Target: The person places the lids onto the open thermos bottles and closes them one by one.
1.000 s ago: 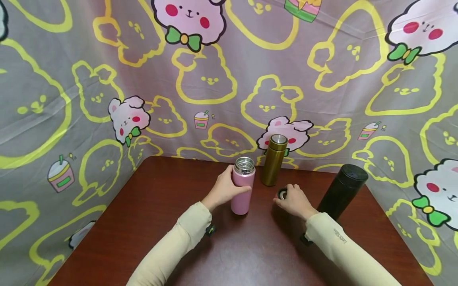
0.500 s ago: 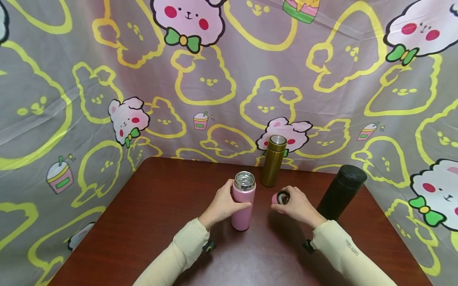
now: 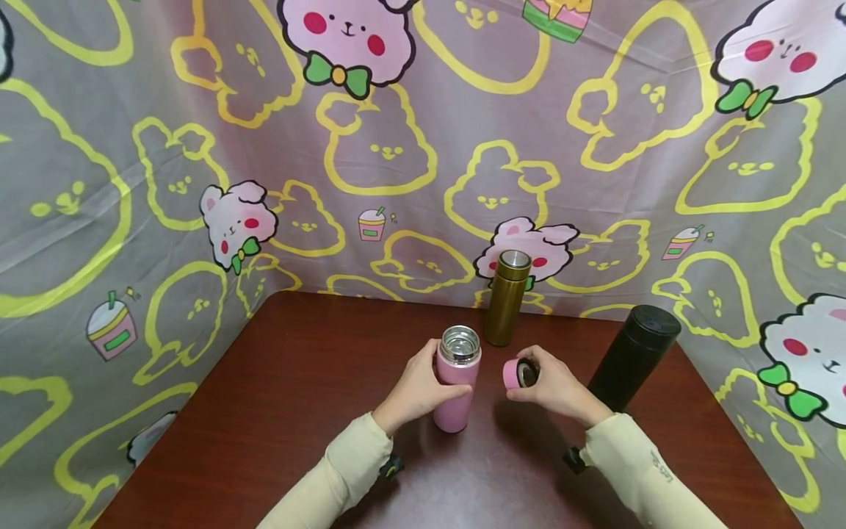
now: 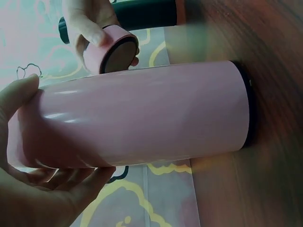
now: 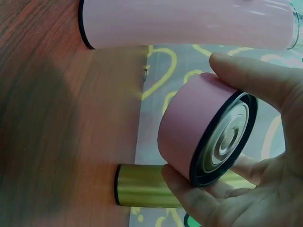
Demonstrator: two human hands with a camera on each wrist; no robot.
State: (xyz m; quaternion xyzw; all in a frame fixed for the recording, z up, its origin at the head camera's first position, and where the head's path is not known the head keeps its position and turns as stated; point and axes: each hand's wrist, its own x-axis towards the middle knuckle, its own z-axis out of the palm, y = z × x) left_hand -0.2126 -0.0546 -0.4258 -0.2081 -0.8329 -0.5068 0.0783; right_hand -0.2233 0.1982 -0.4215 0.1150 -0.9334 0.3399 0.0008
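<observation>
My left hand [image 3: 416, 389] grips an upright pink thermos bottle [image 3: 452, 416] around its upper half. The bottle's mouth is uncovered and shows a bare steel rim; in the left wrist view its dark-ringed base [image 4: 248, 106] is at or close to the tabletop. To its right, my right hand [image 3: 555, 386] holds the pink lid [image 3: 511, 374] between thumb and fingers, clear of the table and apart from the bottle. The lid is tipped on its side. Its metal-centred underside [image 5: 227, 137] faces toward the palm in the right wrist view.
A gold thermos [image 3: 505, 308] stands behind the hands, near the table's back edge. At the right, just beyond my right wrist, is a tall black thermos [image 3: 631, 360]. Patterned cloth [image 3: 390, 169] hangs around the brown table [image 3: 284, 367].
The pink bottle has come nearer to me with my left hand, then slightly right. My right hand has brought the lid a little nearer and turned it, exposing more of its pink side.
</observation>
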